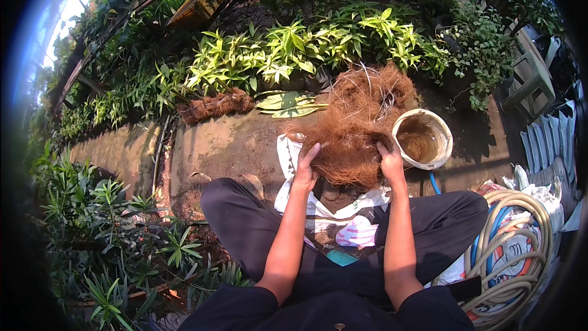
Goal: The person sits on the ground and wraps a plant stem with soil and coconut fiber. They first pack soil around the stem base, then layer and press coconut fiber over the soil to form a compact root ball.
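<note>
Between my two hands a loose mat of brown coconut fibre (351, 158) is spread out over a white woven sack (287, 184). My left hand (306, 168) grips its left edge, thumb on top. On the opposite edge my right hand (390, 161) grips it near a bucket; the fingers of both hands are partly hidden under the fibre. Beyond it lies a larger heap of coconut fibre (376, 89) with pale strings in it. Dark soil (334, 194) shows on the sack below the mat.
A whitish bucket (445, 140) with water stands at the right. Cut green leaves (289, 103) and a fibre-wrapped bundle (216, 105) lie ahead on the paving. Potted plants (294, 46) line the back. A coiled hose (514, 248) rests on sacks at the right, near a plastic chair (530, 78).
</note>
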Available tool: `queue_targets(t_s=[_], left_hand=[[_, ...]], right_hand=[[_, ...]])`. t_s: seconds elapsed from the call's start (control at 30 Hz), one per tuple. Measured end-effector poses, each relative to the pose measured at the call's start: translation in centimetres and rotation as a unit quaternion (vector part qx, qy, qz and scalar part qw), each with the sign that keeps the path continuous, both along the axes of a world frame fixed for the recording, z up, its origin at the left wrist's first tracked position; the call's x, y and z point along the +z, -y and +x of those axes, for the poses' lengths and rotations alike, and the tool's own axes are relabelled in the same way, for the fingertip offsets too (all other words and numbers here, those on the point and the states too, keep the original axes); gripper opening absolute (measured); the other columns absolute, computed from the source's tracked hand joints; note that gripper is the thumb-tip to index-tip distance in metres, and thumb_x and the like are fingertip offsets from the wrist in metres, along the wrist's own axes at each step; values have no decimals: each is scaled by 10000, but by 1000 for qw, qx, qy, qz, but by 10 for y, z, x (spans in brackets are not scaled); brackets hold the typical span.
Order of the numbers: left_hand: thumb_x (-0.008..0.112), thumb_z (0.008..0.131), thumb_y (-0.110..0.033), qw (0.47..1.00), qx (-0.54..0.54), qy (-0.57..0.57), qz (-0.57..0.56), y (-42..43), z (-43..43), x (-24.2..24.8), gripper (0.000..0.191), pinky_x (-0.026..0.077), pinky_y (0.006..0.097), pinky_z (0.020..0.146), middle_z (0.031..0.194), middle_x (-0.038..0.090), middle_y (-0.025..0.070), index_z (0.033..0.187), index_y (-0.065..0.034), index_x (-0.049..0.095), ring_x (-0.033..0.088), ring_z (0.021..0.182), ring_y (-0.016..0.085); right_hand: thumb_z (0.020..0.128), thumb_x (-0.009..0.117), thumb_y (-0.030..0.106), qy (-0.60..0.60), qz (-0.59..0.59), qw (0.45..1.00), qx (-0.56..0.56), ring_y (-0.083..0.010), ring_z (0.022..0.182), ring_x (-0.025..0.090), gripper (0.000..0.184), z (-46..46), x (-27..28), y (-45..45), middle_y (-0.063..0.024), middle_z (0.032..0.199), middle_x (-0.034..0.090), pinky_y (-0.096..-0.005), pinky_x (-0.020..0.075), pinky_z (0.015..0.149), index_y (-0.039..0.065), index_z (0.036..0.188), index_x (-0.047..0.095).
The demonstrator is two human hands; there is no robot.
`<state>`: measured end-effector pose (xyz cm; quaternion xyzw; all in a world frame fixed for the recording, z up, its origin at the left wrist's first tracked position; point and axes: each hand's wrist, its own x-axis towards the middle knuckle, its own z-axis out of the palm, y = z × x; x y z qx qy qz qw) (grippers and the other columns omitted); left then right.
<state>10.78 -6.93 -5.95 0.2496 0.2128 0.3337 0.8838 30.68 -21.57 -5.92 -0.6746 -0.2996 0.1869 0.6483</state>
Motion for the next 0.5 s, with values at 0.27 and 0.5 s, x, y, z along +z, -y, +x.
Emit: queue_targets(t_s=[0.27,0.5], left_hand=[[668,965,-141,981,-17,-150,120,-2,1,17,471,491,374,1047,1363,597,124,1388,16,532,609,1200,255],[566,971,-23,997,-43,-23,-60,-6,1,8,359,567,432,991,1240,653,183,1325,30,558,670,1119,311]], right_hand=[[923,576,263,19,-59,989,133,-266,1124,604,469,34,12,10,-179,1244,655,-375,441,995,-54,1268,592],[906,737,286,-9,-10,990,139,-223,1170,590,510,15,64,9,-126,1247,667,-352,422,1046,-27,1287,610]])
